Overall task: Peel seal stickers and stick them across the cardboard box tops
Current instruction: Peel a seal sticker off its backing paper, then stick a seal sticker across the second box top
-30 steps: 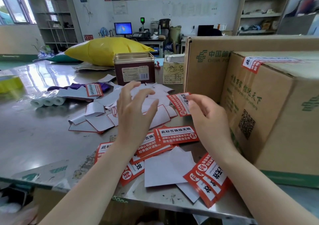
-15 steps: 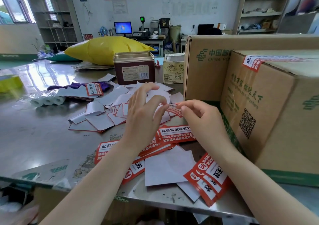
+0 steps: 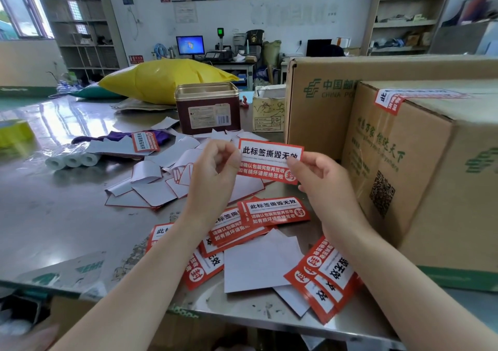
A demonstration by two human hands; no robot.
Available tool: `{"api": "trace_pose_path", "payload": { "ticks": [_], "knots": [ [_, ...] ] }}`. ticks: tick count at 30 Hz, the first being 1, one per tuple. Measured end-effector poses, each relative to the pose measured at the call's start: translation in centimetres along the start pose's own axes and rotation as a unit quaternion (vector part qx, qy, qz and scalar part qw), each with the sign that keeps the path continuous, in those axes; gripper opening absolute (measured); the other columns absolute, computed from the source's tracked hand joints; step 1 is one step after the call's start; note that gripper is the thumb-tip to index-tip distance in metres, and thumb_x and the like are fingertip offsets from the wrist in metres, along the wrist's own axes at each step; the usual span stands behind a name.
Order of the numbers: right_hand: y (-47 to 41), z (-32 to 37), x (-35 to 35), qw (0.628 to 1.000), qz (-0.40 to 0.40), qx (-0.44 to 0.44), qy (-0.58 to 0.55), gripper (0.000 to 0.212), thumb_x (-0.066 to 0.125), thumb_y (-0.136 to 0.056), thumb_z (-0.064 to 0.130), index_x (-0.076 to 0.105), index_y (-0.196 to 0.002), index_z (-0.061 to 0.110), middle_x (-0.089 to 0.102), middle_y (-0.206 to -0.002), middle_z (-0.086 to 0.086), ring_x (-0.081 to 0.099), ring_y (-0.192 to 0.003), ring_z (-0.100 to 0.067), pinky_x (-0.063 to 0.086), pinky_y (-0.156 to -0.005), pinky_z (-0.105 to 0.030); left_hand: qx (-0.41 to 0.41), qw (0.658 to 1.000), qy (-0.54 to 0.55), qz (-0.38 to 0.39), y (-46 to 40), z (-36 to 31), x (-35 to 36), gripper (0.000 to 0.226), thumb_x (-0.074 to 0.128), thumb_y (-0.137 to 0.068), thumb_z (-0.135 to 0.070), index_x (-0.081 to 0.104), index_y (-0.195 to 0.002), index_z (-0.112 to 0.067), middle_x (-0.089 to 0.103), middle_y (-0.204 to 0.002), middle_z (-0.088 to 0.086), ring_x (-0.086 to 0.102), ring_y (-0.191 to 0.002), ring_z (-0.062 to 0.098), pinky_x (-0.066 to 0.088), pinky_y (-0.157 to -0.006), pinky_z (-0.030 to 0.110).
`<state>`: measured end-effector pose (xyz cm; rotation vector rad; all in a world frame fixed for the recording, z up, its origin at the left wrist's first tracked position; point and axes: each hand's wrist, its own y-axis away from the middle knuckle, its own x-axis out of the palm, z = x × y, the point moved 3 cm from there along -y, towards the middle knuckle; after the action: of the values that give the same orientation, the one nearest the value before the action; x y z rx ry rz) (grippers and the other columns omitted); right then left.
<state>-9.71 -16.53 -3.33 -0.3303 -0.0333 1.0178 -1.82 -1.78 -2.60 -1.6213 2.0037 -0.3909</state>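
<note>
**Head view: one seal sticker held up between both hands**

Head camera looks down over a steel table (image 3: 54,216), scuffed and reflective. Largest items sit at right: two cardboard boxes. The rear box (image 3: 318,108) carries green China Post print. The near box (image 3: 431,189) stands in front of it, QR code on its side face, and one applied sticker (image 3: 388,103) already runs across its top and folds down over the upper edge.

Farther back, a yellow bag (image 3: 161,81) lies on the table. In front of it stands a dark red tin (image 3: 207,108) with a gold rim and a barcode label. A small cream carton (image 3: 269,111) stands just beside the tin, between it and the rear box.

Mid-table: a heap of white backing papers (image 3: 151,186), curled and overlapping. Left of the heap lie paper rolls (image 3: 71,159), side by side.

Near edge: loose sticker sheets (image 3: 272,210) in red and white, fanned and overlapping, with a blank white sheet (image 3: 258,264) among them.

Held sticker (image 3: 269,159): raised above the table, printed face toward the camera, roughly level, just left of the near box and not touching it. Left hand (image 3: 215,170) pinches its left end, fingers curled tightly in. Right hand (image 3: 320,178) grips its lower right corner, thumb on the printed face, fingers curled behind. Cannot tell whether the backing is on or off.
</note>
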Motion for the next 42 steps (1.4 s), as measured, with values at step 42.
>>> {"api": "trace_pose_path", "payload": {
  "ticks": [42],
  "knots": [
    [-4.2,15.0,-21.3,0.925,-0.159,-0.100,0.331,0.040,0.052,-0.093,0.027,0.062,-0.075,-0.008,0.060,-0.059,-0.019,0.045,-0.042,-0.014,0.034,-0.037,-0.014,0.049,0.983,-0.148,0.093,-6.4,-17.8,14.4,0.036,0.041,-0.092,-0.045,0.048,-0.067,-0.020,0.056,-0.077,-0.001,0.056,-0.086,0.023,0.044,-0.082,0.043]
  ]
}}
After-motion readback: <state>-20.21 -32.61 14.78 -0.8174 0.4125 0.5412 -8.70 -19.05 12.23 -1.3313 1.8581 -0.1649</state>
